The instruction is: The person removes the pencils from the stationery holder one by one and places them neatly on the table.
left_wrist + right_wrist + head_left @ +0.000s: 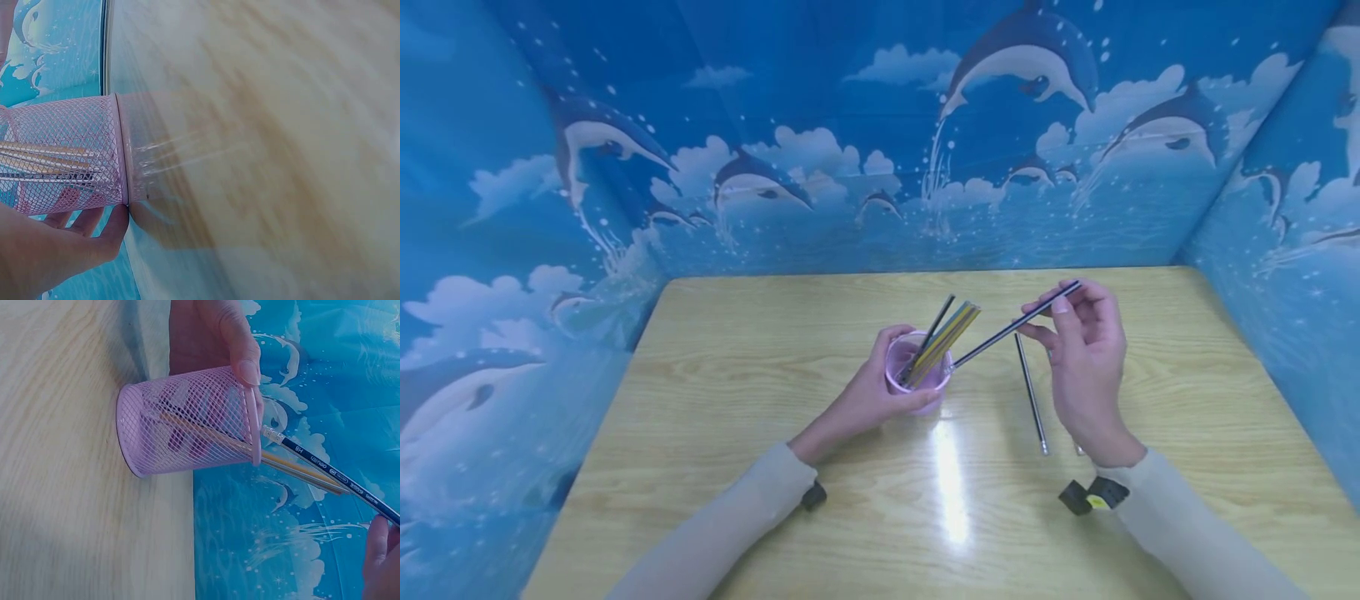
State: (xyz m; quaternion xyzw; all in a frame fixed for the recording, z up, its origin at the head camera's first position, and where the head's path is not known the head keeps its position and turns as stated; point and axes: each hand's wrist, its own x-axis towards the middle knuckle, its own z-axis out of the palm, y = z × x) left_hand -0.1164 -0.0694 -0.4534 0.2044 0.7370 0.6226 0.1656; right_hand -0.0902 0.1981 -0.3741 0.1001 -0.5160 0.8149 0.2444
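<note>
Nr cup rim (255, 434), pencil (1007, 332) in RH (1088, 358)

Left hand (880, 389) grips the pink cup (904, 349), pencils (946, 343) leaning inside; right hand (1088, 358) pinches a dark pencil (1015, 330), lower end right at the rim! A loose pencil (1032, 396) lies on the table (760, 358).

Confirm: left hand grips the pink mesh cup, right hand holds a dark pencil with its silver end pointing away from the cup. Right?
One error: the silver end of the dark pencil points toward the pink mesh cup, as the right wrist view shows. The rest is right: left hand grips the cup, right hand holds the pencil.
</note>
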